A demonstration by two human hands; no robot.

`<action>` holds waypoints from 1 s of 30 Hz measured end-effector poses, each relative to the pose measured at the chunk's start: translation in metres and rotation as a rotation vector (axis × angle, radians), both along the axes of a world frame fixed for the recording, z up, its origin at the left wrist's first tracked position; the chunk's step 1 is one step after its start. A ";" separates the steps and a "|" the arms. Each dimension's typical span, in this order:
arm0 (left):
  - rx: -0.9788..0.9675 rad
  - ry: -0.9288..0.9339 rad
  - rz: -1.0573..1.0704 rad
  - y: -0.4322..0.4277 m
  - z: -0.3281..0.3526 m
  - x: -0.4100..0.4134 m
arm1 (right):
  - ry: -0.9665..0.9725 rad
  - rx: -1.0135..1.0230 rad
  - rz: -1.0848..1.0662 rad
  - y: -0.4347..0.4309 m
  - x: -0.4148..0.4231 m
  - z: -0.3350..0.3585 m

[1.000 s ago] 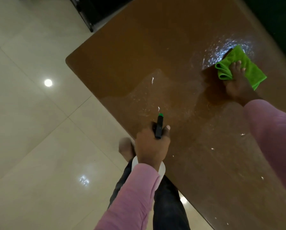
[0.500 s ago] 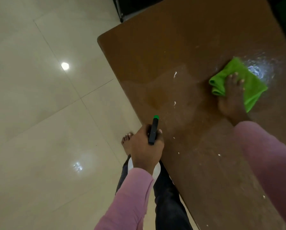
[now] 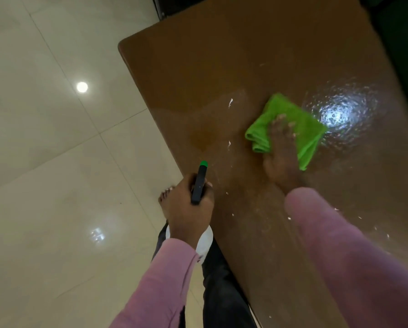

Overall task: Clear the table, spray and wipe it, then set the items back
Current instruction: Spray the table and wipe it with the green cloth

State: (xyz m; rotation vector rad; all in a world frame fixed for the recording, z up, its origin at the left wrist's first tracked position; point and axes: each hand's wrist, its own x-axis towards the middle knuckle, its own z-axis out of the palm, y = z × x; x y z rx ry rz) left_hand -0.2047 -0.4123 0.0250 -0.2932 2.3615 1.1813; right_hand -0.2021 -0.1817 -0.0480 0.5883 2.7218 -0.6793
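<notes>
A brown wooden table (image 3: 198, 67) fills the right of the view, wet and glossy with a bright reflection at the right. My right hand (image 3: 281, 150) presses flat on a folded green cloth (image 3: 307, 129) lying on the wet patch. My left hand (image 3: 191, 209) grips a spray bottle (image 3: 199, 183) at the table's near left edge. The bottle's black head with a green nozzle tip points across the table. Its white body shows below my wrist.
Pale glossy floor tiles (image 3: 56, 162) lie to the left of the table. My bare foot (image 3: 166, 197) and dark trouser leg (image 3: 222, 292) stand beside the table edge. Dark furniture (image 3: 174, 3) sits beyond the table's far corner. Small white specks dot the tabletop.
My right hand has slid the green cloth leftward and nearer across the wet patch. The left hand keeps the spray bottle in about the same place; the view has shifted left.
</notes>
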 end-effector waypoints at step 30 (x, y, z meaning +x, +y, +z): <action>0.002 -0.027 0.052 -0.033 -0.006 -0.016 | -0.016 0.050 0.230 -0.085 -0.078 0.005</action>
